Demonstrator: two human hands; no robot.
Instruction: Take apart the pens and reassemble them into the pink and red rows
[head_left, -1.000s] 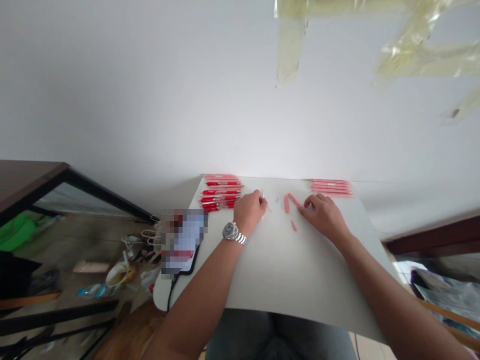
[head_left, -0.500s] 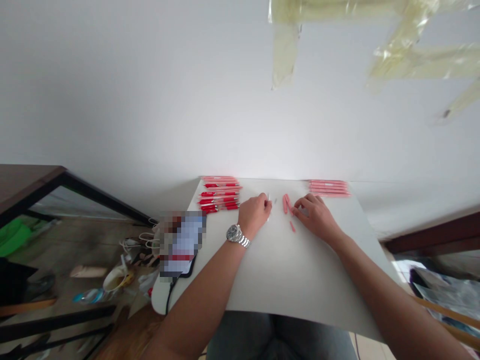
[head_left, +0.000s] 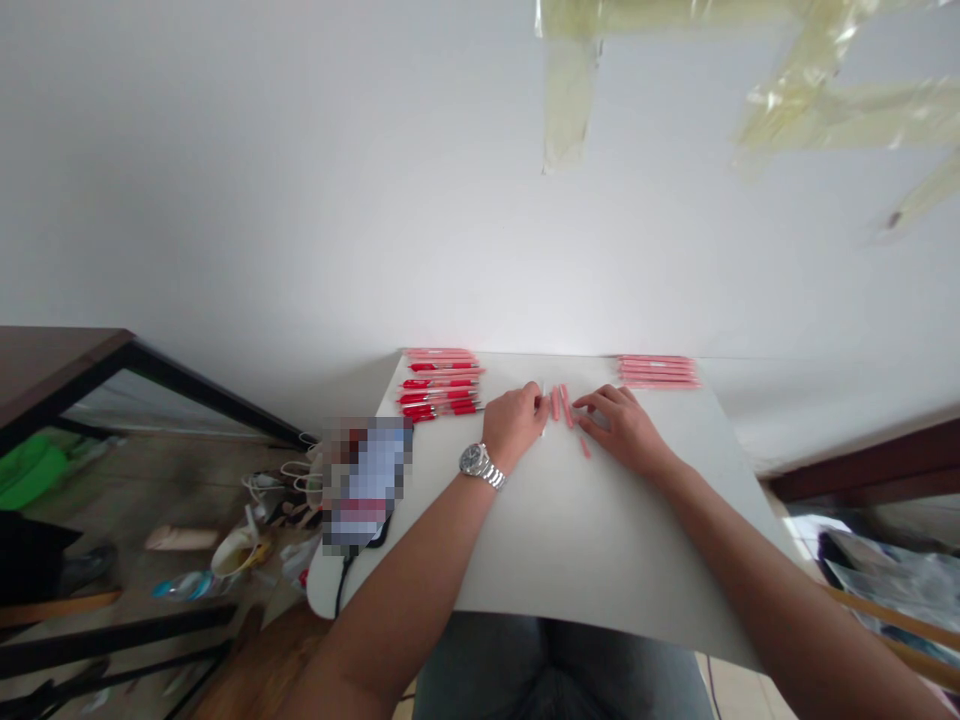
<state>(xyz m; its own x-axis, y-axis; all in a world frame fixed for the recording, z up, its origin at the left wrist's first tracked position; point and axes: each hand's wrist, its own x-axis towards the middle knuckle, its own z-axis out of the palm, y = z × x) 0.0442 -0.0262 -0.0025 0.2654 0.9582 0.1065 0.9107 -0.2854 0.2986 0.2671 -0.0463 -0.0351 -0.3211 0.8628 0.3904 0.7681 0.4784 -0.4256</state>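
Observation:
My left hand, with a steel watch on the wrist, rests curled on a white board. Its fingertips pinch a thin white pen refill. Right beside them lie two short pink pen barrel pieces. My right hand has its fingers bent, and the fingertips touch the right one of those pink pieces. A smaller pink piece lies under that hand's thumb side. A row of red and pink pens sits at the board's far left. Another row of pink pens sits at the far right.
The board lies across my lap against a white wall. A phone with a cable rests on its left corner. Cluttered floor items, a cup and a dark wooden table are at left. Yellowed tape hangs on the wall.
Both hands have drawn together toward the board's middle. The right hand slid the pink pieces leftward until they lie beside the left hand's fingertips.

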